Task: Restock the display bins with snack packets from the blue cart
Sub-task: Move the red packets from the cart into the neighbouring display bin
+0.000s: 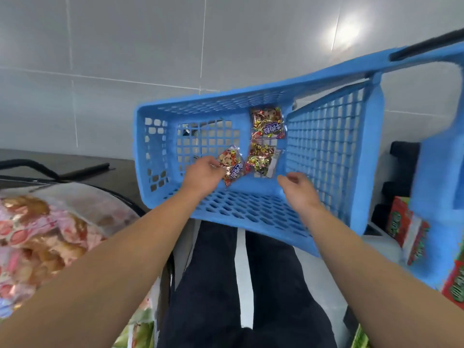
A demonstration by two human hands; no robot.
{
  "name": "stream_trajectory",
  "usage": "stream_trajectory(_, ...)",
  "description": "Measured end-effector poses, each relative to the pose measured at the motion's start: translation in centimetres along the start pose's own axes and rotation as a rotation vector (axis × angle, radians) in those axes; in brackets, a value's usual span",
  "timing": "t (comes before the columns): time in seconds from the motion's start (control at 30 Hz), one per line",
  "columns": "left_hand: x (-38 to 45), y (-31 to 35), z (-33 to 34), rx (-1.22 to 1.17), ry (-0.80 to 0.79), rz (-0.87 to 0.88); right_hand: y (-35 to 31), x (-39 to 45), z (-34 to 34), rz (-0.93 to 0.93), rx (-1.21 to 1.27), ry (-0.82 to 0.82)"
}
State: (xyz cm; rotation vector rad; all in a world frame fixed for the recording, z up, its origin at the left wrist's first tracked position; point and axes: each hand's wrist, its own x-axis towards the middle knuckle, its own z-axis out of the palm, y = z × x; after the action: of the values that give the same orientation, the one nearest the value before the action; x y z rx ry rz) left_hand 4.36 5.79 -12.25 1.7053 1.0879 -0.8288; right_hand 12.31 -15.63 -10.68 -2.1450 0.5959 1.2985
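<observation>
Blue cart (251, 214) at frame centre, seen from above, its handle end cut off at the right edge. Left hand (203, 175) inside it, fingers pinched on one snack packet (232, 165), print on the wrapper too blurred to read. Right hand (298, 189) loosely curled just right of that, holding nothing, thumb side partly turned away. Two more packets (267, 123) on the cart floor above, one behind the other, the nearer one (262, 159) half shadowed. Display bin (50, 234) of pink wrapped snacks at lower left, cropped by the frame. Red boxes (406, 232) at right, partly hidden behind the cart.
</observation>
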Motion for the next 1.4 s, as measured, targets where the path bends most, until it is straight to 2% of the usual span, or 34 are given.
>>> stream_trajectory(0.1,4.6,-1.7,1.7,0.105,0.012,-0.010,-0.1,5.2,2.0,0.033,-0.072,0.004)
stream_trajectory(0.27,9.5,-3.4,4.6,0.309,0.078,0.028,0.7,11.4,5.5,0.122,-0.020,0.019)
stream_trajectory(0.4,11.4,-3.9,6.5,0.556,0.170,0.069,1.8,14.3,7.9,0.140,-0.073,0.144)
stream_trajectory(0.53,12.3,-3.8,6.4,0.587,0.146,0.061,2.3,15.1,8.5,0.130,-0.156,0.201)
stream_trajectory(0.63,12.3,-3.2,5.3,0.589,0.096,0.060,2.0,15.2,8.2,0.159,-0.095,0.136)
stream_trajectory(0.7,12.2,-2.9,4.1,0.473,0.039,0.001,1.8,14.9,7.8,0.134,0.017,0.107)
stream_trajectory(0.8,11.5,-3.4,1.9,0.016,0.033,-0.118,1.7,13.7,6.9,0.092,0.166,0.050)
stream_trajectory(0.87,10.5,-3.9,0.6,-0.237,0.076,-0.115,1.4,12.3,6.1,0.072,0.247,-0.011)
stream_trajectory(0.97,8.6,-4.1,-0.8,-0.424,0.066,-0.136,1.1,9.8,4.9,0.037,0.244,-0.060)
stream_trajectory(1.1,6.2,-3.5,-1.8,-0.678,0.022,-0.229,0.2,6.1,3.3,-0.104,0.149,-0.003)
stream_trajectory(1.17,5.4,-3.5,-1.9,-0.817,-0.021,-0.276,-0.9,4.5,3.0,-0.288,0.081,0.099)
stream_trajectory(1.27,4.4,-2.9,-1.7,-0.914,-0.140,-0.244,-2.9,3.2,3.8,-0.592,-0.143,0.279)
stream_trajectory(1.4,4.1,-2.0,-0.9,-1.110,-0.222,-0.213,-3.9,2.8,6.8,-0.839,-0.459,0.236)
